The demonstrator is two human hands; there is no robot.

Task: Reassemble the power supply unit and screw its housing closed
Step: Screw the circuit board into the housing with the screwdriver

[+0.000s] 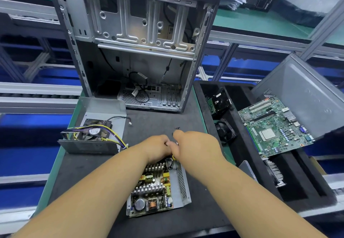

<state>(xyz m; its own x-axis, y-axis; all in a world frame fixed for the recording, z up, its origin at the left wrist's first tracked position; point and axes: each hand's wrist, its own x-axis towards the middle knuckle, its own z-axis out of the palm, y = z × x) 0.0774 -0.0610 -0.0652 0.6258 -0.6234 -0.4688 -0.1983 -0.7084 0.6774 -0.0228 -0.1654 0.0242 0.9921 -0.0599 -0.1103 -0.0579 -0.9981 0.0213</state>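
The open power supply base (183, 187), a grey metal tray with its circuit board (154, 191) of heat sinks, coils and capacitors, lies on the dark mat in front of me. Its grey cover (104, 107), with a black fan (95, 131) and a bundle of yellow and purple wires (115, 135), sits to the left. My left hand (158, 148) and my right hand (195, 146) meet above the far end of the board, fingers curled together. A small yellow and black tool (174, 157) shows just under my right hand. A few dark screws (177, 128) lie on the mat beyond my hands.
An empty computer case (141, 42) stands open at the back of the mat. To the right a black foam tray (297, 182) holds a green motherboard (273, 128), a drive (219, 100), a black fan (225, 131) and a finned heat sink (275, 172). A grey case panel (307, 92) leans at the right.
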